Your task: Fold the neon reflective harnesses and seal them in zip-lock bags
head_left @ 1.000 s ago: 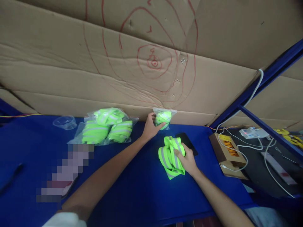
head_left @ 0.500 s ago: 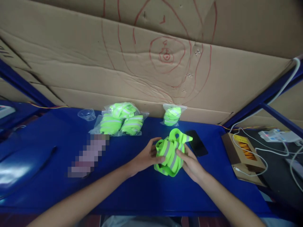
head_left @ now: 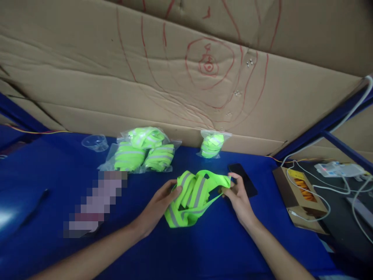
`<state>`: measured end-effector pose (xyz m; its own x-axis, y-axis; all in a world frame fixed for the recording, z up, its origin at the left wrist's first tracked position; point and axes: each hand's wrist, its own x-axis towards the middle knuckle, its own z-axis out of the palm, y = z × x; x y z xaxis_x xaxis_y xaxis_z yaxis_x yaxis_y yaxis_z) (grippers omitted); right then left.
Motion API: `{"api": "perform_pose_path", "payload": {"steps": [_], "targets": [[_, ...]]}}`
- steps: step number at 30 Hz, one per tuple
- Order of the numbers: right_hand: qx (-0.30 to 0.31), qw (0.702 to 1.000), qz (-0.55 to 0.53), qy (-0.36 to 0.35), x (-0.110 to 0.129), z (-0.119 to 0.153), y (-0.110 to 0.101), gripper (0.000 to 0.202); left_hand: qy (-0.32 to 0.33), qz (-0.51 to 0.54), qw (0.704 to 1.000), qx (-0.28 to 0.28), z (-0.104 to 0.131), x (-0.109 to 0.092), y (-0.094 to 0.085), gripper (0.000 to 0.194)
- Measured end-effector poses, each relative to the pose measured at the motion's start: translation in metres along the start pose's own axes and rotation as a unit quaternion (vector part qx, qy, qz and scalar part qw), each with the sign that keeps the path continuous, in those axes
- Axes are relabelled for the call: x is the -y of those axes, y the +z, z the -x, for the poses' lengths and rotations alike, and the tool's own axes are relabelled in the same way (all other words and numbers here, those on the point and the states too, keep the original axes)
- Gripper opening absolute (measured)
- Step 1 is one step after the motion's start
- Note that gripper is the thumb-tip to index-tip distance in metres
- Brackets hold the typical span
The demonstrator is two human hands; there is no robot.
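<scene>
A loosely bundled neon-green reflective strap with grey stripes is held between my hands above the blue table. My left hand grips the bundle's left side, thumb on top and the other fingers partly hidden. My right hand pinches the strap at its right, where a band stretches away from the folds. Behind it, a bagged green strap stands against the cardboard. Several more bagged green straps are stacked to the left of that.
Beside my right hand lies a black phone. An open cardboard box with orange contents sits at the right, near white cables. A clear plastic cup and a pixelated item are on the left. The cardboard wall closes off the back.
The strap bundle has moved slightly left and loosened. My right hand has drawn a band of it out to the right, and its free upper end no longer sticks up. The view has shifted slightly.
</scene>
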<state>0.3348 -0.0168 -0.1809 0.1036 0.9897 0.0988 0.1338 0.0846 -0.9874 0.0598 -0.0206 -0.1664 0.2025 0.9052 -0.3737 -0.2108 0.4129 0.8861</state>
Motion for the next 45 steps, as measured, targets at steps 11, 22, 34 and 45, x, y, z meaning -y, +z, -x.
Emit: {"api": "perform_pose_path", "payload": {"steps": [11,22,34,45], "targets": [[0.193,0.879,0.329,-0.287,0.018,0.051,0.043,0.064,-0.124,0.092,0.986,0.067,0.002,-0.006,-0.007,0.052],[0.201,0.883,0.355,-0.234,0.009,0.024,0.021,0.053,-0.031,0.086,0.996,-0.019,-0.009,-0.015,-0.012,0.063],[0.150,0.942,0.247,-0.169,0.008,0.025,0.024,0.035,-0.019,-0.021,0.995,0.094,0.001,-0.008,-0.010,0.049],[0.119,0.931,0.306,-0.160,0.012,0.011,0.028,0.030,0.124,-0.374,0.918,0.038,-0.005,-0.009,-0.020,0.035]]}}
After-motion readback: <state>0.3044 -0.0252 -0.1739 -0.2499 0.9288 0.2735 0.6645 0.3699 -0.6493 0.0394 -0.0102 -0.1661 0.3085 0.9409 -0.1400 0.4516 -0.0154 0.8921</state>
